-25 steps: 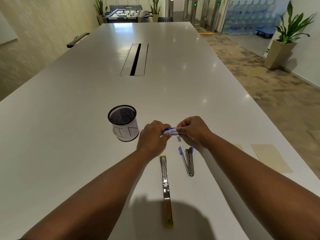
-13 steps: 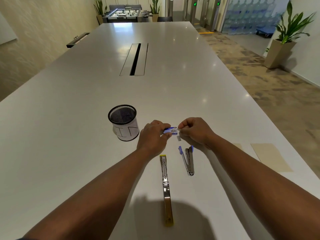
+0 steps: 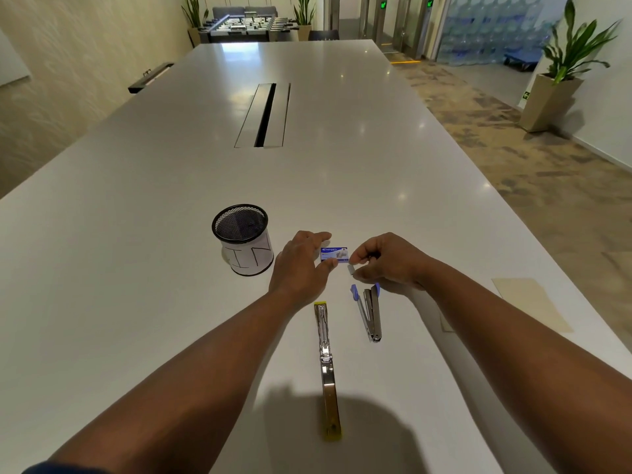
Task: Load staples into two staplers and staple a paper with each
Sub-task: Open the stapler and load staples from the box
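Staplers lie opened flat on the white counter (image 3: 136,268) close to the person, presumably so their magazines face up and are ready to take a strip: the long yellow-tipped stapler (image 3: 327,367) runs straight toward the body, and the small blue-handled stapler (image 3: 369,311) sits just right of it, splayed in a narrow V, the two near each other but apart. Just beyond them the staple box (image 3: 334,253), a small blue-and-white carton, rests on the counter between the hands. The left hand (image 3: 301,268) has its thumb and forefinger spread at the box's left end, apparently to keep the light carton from sliding; whether the fingers (image 3: 330,265) actually press it or merely flank it is hard to tell. The right hand (image 3: 386,260) is curled, its fingers pinched on a small grey staple strip (image 3: 351,269) held just right of the box and directly above the blue stapler's open end, which suggests that stapler will be loaded first. A black mesh pen cup (image 3: 243,239) with a paper label stands left of the hands, out of the working area. Beige paper (image 3: 530,302) lies well to the right, near the counter's edge, waiting for the stapling step; neither stapler looks loaded yet.
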